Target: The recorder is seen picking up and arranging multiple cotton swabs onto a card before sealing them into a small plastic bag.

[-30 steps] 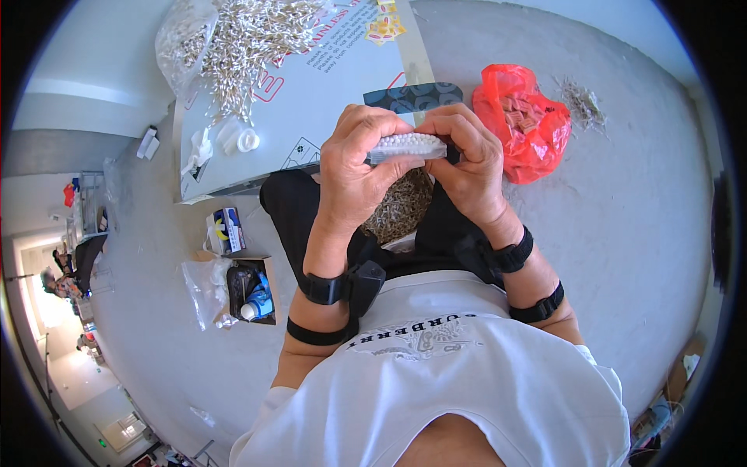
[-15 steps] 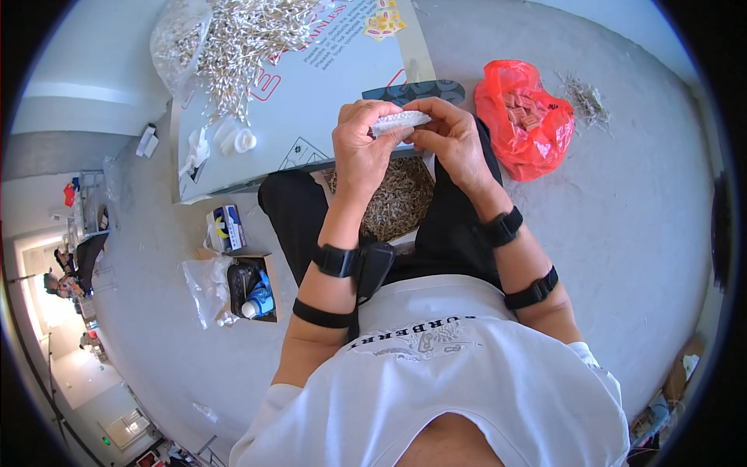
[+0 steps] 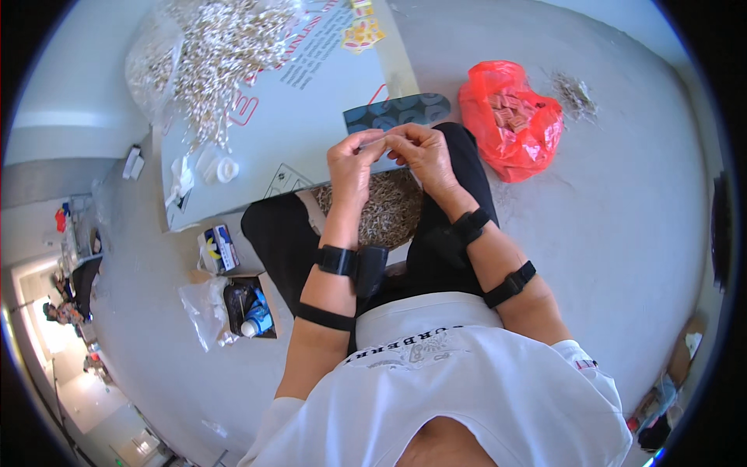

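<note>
My left hand (image 3: 350, 165) and my right hand (image 3: 429, 159) meet above my knees, fingers closed in a pinch. Between them is a small white bundle (image 3: 373, 143), mostly hidden by the fingers; only a pale edge shows. Right under the hands, between my thighs, stands an open box of short sticks that look like cotton swabs (image 3: 387, 208). At the far left of the low table (image 3: 311, 117) lies a big heap of cotton swabs (image 3: 226, 58), part of it in a clear plastic bag (image 3: 156, 66). A dark patterned sheet (image 3: 397, 110) lies at the table's near right edge.
A red plastic bag (image 3: 537, 140) with small pinkish packets stands on the floor to the right, loose sticks (image 3: 574, 95) beside it. White rolls of tape (image 3: 226, 169) and yellow stickers (image 3: 362, 35) lie on the table. On the left floor are a small carton (image 3: 218, 249) and a box with a blue bottle (image 3: 255, 315).
Both hands have come slightly lower and left in view. The white bundle, its bumpy face plainly seen before, is now almost covered by the fingers. My view has shifted a little.
</note>
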The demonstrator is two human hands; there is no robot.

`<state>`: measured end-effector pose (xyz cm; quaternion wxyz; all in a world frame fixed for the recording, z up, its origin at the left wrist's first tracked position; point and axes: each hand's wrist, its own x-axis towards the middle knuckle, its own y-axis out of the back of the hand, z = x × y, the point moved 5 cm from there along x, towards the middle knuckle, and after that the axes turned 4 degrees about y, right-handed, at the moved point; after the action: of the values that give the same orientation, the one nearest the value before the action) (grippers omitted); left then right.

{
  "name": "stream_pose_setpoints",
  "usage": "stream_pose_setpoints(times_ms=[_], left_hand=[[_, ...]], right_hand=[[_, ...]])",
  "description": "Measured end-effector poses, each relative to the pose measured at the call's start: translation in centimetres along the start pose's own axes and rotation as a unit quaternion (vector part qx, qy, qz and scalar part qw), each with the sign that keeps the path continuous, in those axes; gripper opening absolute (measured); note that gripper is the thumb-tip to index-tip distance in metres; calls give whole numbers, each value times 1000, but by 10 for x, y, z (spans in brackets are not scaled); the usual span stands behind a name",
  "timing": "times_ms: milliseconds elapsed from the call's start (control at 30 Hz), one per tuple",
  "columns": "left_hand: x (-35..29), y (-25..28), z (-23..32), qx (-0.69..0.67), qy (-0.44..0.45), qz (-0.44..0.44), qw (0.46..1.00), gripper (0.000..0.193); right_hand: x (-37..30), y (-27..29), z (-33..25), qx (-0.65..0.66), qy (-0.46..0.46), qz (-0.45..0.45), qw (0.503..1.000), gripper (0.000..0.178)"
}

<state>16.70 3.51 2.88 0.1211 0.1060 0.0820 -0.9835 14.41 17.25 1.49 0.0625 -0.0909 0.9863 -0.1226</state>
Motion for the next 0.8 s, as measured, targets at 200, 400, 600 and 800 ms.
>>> stream_pose_setpoints(times_ms=[200,400,600,800], left_hand=[[1,2,2,-22,-48,-21,998,9],[-1,-7,6,88,-41,7,995,18],[-6,-8,18,99,-84,-7,992,30],[-11,-15,36,93,-112,-39,989,30]], right_hand=[[-2,-3,-10,-43,50,-9,998,10],[-2,2,-22,-135,150,11,979,11],[-2,10,-20,18,71,44,996,7],[-7,14,-30,100,34,37,994,11]])
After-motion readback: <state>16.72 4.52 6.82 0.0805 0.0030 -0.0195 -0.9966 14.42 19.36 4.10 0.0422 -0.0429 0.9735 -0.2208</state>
